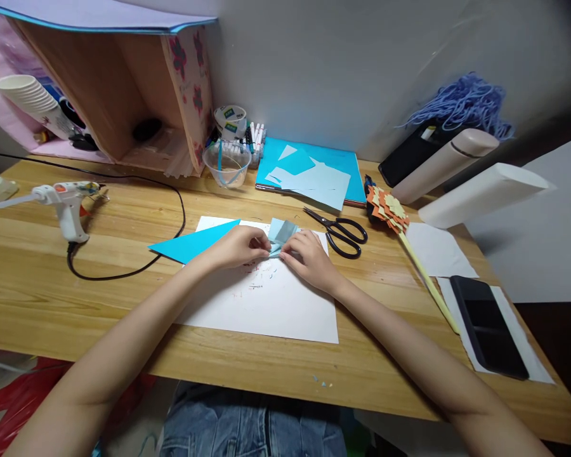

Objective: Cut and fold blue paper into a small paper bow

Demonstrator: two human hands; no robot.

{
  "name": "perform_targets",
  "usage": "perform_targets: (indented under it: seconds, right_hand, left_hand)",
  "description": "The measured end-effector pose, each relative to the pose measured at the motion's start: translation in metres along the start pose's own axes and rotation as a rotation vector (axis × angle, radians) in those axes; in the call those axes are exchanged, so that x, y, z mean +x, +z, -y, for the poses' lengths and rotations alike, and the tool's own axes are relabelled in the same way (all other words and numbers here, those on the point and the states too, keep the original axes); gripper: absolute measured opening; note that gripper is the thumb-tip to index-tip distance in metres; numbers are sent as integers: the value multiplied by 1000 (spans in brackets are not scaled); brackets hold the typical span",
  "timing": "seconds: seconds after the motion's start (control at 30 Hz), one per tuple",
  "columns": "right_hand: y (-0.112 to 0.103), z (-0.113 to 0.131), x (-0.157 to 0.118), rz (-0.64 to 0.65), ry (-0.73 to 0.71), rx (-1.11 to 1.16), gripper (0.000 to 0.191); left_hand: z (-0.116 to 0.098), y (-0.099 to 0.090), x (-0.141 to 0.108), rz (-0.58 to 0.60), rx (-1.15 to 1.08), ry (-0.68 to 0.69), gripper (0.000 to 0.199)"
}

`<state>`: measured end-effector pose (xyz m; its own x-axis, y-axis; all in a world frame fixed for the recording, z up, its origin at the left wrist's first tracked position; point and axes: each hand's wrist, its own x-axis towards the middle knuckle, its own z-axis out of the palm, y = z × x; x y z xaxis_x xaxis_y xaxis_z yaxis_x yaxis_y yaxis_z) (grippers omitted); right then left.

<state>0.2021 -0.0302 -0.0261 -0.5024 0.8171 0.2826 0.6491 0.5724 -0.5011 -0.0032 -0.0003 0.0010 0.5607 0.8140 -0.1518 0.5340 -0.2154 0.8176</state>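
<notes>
A small light-blue folded paper [282, 232] is between my two hands, over a white sheet [285, 311] on the wooden table. My left hand [247, 246] pinches its left edge with thumb and fingers. On the other side, my right hand [309, 257] has its fingertips closed on the lower right part. The fingers hide some of the folds. A bright blue paper triangle [195, 241] lies partly on the white sheet, beside my left wrist. Tiny paper scraps are scattered on the sheet just below my hands.
Black-handled scissors [345, 236] lie right of the sheet. A glue gun [69, 209] and its looping cable are at left. Blue papers [314, 171] and a plastic bowl [227, 166] sit behind. A paper flower [387, 209] and a phone [489, 327] are at right.
</notes>
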Motion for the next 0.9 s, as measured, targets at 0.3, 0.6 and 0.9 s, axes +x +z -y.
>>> perform_targets:
  seconds: [0.3, 0.6, 0.9]
  right_hand:
    - [11, 6, 2, -10, 92, -118, 13]
    - [15, 8, 3, -29, 101, -216, 13]
    - [16, 8, 3, -50, 87, -210, 12]
  left_hand:
    - [6, 3, 4, -37, -182, -61, 10]
    - [0, 2, 2, -69, -22, -48, 11]
    - [-1, 1, 0, -39, -102, -81, 12]
